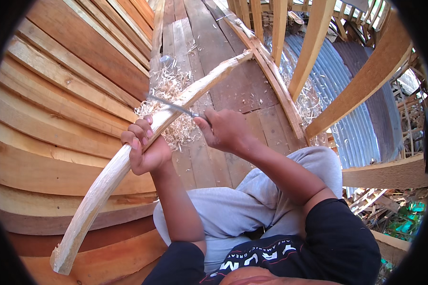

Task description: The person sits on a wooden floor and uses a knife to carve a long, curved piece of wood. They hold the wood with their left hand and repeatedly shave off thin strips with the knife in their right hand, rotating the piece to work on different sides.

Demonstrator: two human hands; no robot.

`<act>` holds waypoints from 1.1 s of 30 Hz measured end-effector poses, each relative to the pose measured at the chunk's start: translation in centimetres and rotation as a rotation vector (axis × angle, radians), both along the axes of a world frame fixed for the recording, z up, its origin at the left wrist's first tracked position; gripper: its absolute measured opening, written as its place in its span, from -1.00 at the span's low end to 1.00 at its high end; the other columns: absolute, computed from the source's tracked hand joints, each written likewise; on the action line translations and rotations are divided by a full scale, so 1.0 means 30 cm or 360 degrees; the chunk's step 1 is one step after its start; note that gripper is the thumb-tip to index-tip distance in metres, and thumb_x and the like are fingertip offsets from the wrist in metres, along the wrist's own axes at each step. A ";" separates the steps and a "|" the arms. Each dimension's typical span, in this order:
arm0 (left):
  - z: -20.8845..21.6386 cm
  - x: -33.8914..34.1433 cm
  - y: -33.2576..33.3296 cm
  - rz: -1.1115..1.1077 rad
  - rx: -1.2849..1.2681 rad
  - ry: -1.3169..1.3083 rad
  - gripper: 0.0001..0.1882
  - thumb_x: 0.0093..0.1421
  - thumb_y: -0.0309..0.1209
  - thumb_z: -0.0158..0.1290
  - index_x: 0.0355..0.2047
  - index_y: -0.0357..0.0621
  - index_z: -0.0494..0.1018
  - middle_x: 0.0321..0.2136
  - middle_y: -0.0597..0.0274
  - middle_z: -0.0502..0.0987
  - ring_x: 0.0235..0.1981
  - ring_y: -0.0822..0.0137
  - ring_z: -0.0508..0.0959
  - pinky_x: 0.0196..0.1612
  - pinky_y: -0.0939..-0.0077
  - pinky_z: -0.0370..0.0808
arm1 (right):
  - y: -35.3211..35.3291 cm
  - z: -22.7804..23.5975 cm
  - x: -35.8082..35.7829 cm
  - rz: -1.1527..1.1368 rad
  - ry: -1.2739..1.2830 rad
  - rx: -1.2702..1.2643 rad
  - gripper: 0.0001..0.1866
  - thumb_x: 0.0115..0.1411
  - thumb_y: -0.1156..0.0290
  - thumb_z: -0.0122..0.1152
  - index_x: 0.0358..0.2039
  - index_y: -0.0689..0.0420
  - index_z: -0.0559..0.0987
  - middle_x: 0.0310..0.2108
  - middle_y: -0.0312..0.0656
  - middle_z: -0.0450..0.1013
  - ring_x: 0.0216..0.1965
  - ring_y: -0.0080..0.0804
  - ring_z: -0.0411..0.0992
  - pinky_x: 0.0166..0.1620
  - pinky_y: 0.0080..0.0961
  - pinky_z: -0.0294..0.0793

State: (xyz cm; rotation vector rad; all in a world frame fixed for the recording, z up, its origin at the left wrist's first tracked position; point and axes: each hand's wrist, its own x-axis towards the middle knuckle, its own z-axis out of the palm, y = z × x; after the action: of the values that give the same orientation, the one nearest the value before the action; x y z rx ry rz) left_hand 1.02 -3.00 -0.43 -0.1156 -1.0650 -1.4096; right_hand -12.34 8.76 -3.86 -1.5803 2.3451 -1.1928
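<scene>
A long, pale, slightly bent wooden pole (204, 85) with its bark off runs slantwise from the lower left to the far middle. My left hand (148, 151) is wrapped around it near its middle, thumb and fingers closed. In my right hand (223, 130) is a knife (173, 105), held by its handle in a fist. Its thin blade lies across the pole just beyond my left hand, pointing left, and looks a little blurred at the tip. How the edge meets the wood is hard to make out.
Curled wood shavings (176, 85) are heaped on the plank floor (223, 42) beyond my hands. Stacked boards (57, 118) line the left side. Upright posts (314, 42) and a floor beam (276, 85) edge the right, with corrugated metal sheets (356, 123) outside. My crossed legs (218, 209) are below.
</scene>
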 end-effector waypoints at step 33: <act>0.036 -0.039 0.067 -0.0086 -0.0150 -0.0032 -0.82 -0.07 -0.33 -0.06 -0.58 0.09 0.12 -0.64 0.41 0.12 -0.47 0.41 0.23 -0.08 0.35 0.18 | -0.052 -0.137 -0.199 -0.0650 -0.0289 0.0056 -0.64 0.28 0.12 -0.01 -0.53 0.12 0.40 -0.74 0.01 0.35 -0.61 0.10 0.41 -0.50 -0.02 0.34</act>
State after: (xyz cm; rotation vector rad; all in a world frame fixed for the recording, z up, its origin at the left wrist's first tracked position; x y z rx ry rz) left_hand -0.15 -1.00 0.64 -0.2002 -1.1531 -1.4116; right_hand -18.30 7.19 -7.96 -0.9578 2.6199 -1.2883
